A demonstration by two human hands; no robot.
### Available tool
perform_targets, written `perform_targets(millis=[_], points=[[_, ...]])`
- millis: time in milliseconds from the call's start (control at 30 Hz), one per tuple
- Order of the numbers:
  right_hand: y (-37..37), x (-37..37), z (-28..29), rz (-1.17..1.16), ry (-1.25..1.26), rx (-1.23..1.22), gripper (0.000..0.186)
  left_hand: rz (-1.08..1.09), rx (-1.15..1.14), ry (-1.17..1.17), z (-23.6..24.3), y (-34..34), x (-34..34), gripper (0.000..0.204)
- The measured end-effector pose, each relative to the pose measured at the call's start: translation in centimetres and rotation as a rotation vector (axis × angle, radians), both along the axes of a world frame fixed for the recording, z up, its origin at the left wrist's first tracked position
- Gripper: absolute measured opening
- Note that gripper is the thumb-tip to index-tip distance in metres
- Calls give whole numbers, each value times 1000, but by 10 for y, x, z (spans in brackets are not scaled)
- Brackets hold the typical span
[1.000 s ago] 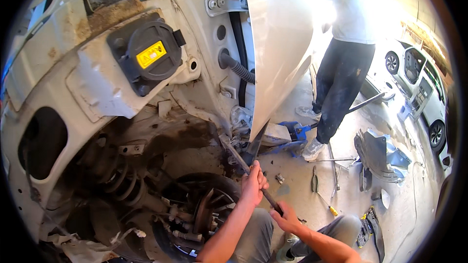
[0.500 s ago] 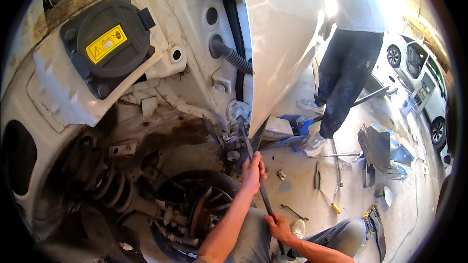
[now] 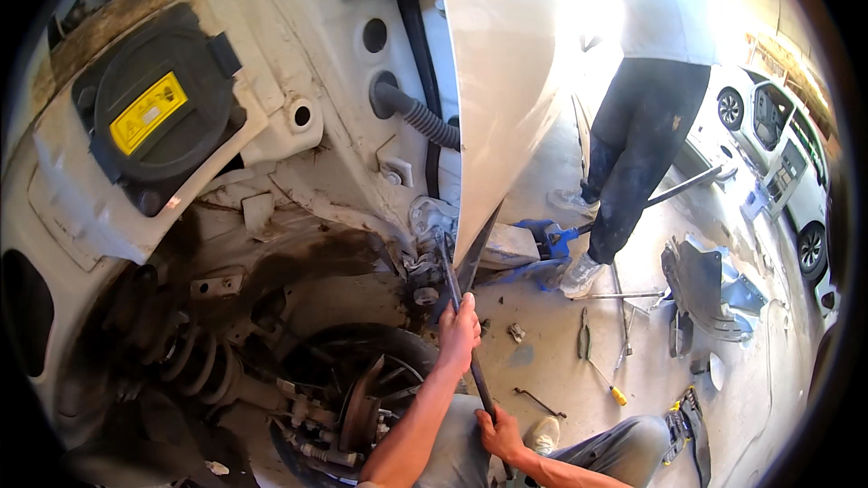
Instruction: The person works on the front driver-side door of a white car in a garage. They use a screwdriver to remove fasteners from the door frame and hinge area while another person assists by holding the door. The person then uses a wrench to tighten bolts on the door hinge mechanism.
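Observation:
A long dark metal pry bar [image 3: 481, 381] slants up and away from me. Its far end lies against the dirty metal at the lower corner of the car body [image 3: 425, 262], beside the edge of a white panel [image 3: 497, 99]. Closed round the bar's upper part is my left hand [image 3: 459, 336]. Lower down, near my knee, my right hand [image 3: 502, 435] grips the same bar. To the left of my hands the open wheel well shows a coil spring [image 3: 194, 357] and a brake disc [image 3: 362, 402].
Another person [image 3: 646, 117] stands beyond the panel, near a blue floor jack [image 3: 553, 239]. Pliers [image 3: 584, 334], a yellow-handled screwdriver [image 3: 617, 395] and a grey torn-off part [image 3: 701, 285] lie on the floor. A white car [image 3: 778, 145] stands far right.
The view has shifted slightly, moving the car body lower in the picture. Both hands keep their grip on the bar, whose far end stays by the body's lower corner.

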State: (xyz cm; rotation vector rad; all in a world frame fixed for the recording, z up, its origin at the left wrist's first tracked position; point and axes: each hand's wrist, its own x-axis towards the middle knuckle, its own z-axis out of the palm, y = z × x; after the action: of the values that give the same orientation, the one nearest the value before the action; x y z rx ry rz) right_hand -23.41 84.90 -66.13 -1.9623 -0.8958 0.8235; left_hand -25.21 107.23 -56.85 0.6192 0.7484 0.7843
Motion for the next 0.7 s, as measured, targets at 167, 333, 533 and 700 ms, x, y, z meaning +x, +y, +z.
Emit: perform_targets(millis=[167,333,533,700], points=[[1,-10,21,0,140,-9,33,-35,-11,7,2,4,-5,30],[-2,3,11,14,111,-65,43,-31,-2,5,2,-3,-3,30],[-10,18,3,91,261,-99,52,16,46,108,-20,-11,-5,24],[-11,24,-3,91,198,-94,53,10,18,82,-6,-8,-4,27]])
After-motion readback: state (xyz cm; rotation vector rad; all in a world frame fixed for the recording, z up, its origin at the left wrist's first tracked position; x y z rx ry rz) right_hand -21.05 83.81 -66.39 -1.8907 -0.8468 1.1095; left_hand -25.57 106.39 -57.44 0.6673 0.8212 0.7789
